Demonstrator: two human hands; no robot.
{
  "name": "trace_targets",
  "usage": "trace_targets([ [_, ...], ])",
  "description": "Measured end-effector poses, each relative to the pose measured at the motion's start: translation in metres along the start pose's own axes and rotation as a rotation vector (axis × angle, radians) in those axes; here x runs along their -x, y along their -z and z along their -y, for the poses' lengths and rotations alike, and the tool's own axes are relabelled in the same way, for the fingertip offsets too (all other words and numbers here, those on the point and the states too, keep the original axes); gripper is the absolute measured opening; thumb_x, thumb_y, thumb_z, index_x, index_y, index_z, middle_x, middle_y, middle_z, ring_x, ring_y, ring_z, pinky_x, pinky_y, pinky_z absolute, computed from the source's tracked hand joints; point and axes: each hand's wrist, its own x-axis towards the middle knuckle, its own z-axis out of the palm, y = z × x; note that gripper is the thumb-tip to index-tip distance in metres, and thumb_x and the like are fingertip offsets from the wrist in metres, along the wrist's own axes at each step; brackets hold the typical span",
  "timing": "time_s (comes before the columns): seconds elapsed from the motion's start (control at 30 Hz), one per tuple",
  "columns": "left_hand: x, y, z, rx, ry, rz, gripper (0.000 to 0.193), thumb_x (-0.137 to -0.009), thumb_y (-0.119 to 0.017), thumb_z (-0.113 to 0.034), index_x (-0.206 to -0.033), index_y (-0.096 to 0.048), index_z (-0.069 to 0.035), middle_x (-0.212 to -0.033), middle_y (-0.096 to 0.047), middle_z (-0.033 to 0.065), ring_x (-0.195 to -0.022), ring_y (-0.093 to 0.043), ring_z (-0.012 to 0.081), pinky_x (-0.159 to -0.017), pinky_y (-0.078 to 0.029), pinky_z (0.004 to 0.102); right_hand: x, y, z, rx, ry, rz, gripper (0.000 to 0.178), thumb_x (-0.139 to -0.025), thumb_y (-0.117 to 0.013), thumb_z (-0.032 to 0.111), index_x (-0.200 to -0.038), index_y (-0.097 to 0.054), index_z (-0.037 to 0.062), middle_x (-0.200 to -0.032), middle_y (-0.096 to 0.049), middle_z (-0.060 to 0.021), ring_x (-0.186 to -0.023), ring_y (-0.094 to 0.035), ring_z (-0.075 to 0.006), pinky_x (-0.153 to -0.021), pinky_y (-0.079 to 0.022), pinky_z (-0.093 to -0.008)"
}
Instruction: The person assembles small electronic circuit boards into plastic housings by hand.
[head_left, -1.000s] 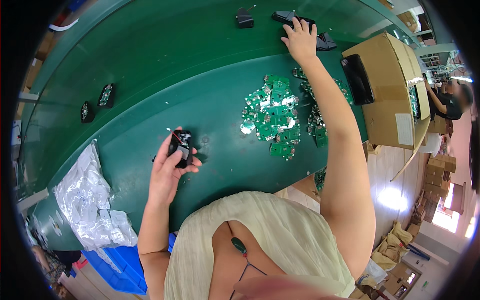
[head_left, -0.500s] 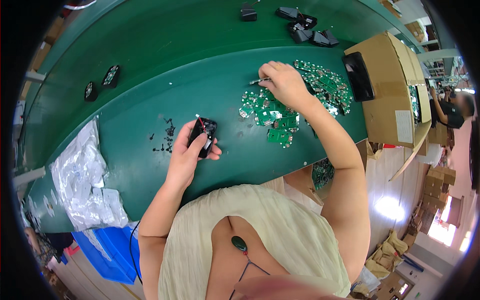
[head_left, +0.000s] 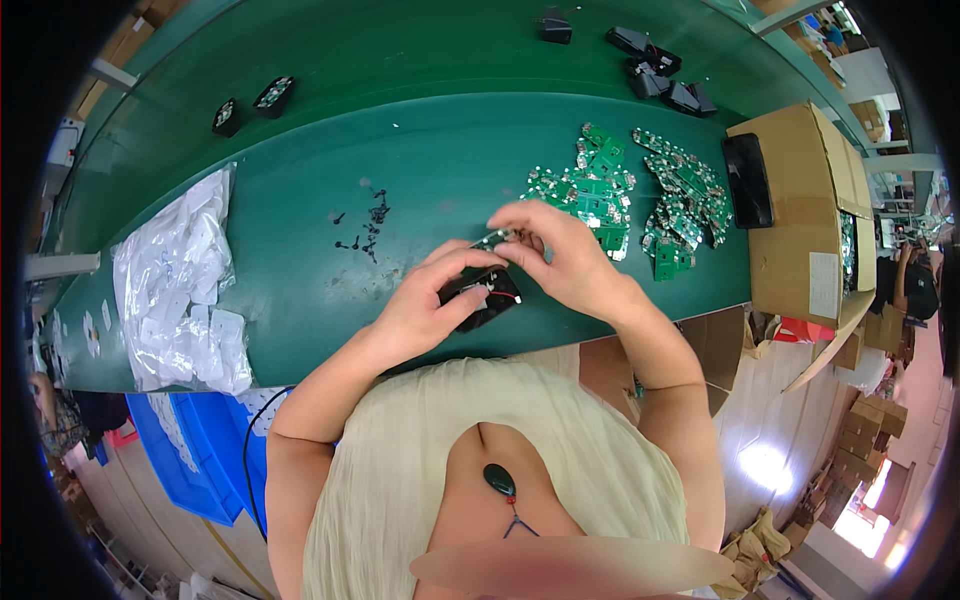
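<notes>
In the head view, the left hand point(head_left: 418, 308) is gripping a black case point(head_left: 494, 312) over the near middle of the worktop point(head_left: 310, 330), its thumb reaching over the open face, seemingly to steady it with the red wire point(head_left: 510, 293) exposed. The right hand point(head_left: 566, 258) is pinching a small circuit board point(head_left: 491, 240) just beyond the case, apparently bringing both within one line of sight; whether board and case are touching, I cannot tell. Two piles of green boards, a nearer one point(head_left: 590, 195) and one farther right point(head_left: 685, 190), are lying on the right hand's side, likely for easy reach, while small black parts point(head_left: 376, 215) are lying to the left, seemingly grouped by kind.
</notes>
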Motion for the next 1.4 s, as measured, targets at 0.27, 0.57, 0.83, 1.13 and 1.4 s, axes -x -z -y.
trace_targets([
  [0.27,0.005,-0.003,-0.006,0.235,0.02,-0.115,0.029,-0.087,-0.048,-0.001,-0.115,-0.047,-0.005,-0.105,-0.053,0.0049,-0.085,-0.056,0.0124,-0.075,-0.046,0.0251,0.0,-0.05,-0.006,-1.007,-0.423,-0.247,0.016,-0.092,-0.049,0.02,-0.088,-0.054,0.0051,-0.078,-0.054,0.001,-0.072,-0.053,-0.0057,-0.063,-0.042,-0.0198],
  [0.57,-0.009,0.009,0.0,0.225,0.103,-0.479,0.023,-0.089,-0.043,-0.006,-0.112,-0.043,0.0,-0.088,-0.058,0.0099,-0.063,-0.061,0.0168,-0.053,-0.05,0.0254,-0.004,-0.033,0.004,-0.705,-0.335,-0.436,0.027,-0.092,-0.046,0.01,-0.117,-0.05,0.0052,-0.081,-0.054,-0.0004,-0.057,-0.05,-0.0051,-0.047,-0.04,-0.0168],
  [0.83,-0.013,0.005,0.012,0.146,0.036,-0.51,0.024,-0.088,-0.045,-0.003,-0.112,-0.042,0.001,-0.092,-0.058,0.0102,-0.063,-0.059,0.0124,-0.053,-0.05,0.0239,-0.011,-0.033,0.02,-0.929,-0.257,-0.436,0.02,-0.087,-0.053,0.004,-0.106,-0.05,0.0011,-0.08,-0.053,-0.0016,-0.061,-0.05,-0.0044,-0.049,-0.04,-0.0167],
  [1.13,-0.013,0.004,0.008,0.117,0.035,-0.499,0.024,-0.088,-0.044,-0.002,-0.112,-0.042,0.002,-0.094,-0.058,0.01,-0.066,-0.058,0.012,-0.054,-0.05,0.0241,-0.019,-0.031,0.014,-0.905,-0.331,-0.332,0.015,-0.086,-0.056,0.007,-0.1,-0.052,0.0008,-0.08,-0.058,-0.0038,-0.06,-0.052,-0.0057,-0.048,-0.04,-0.0172],
  [1.4,-0.01,0.005,0.005,0.133,0.053,-0.463,0.024,-0.088,-0.045,-0.003,-0.112,-0.043,0.001,-0.096,-0.057,0.0088,-0.067,-0.059,0.0117,-0.055,-0.05,0.0237,-0.018,-0.03,0.011,-0.814,-0.387,-0.232,0.012,-0.085,-0.057,0.006,-0.095,-0.053,0.0001,-0.078,-0.058,-0.0024,-0.059,-0.05,-0.0032,-0.048,-0.039,-0.0168],
])
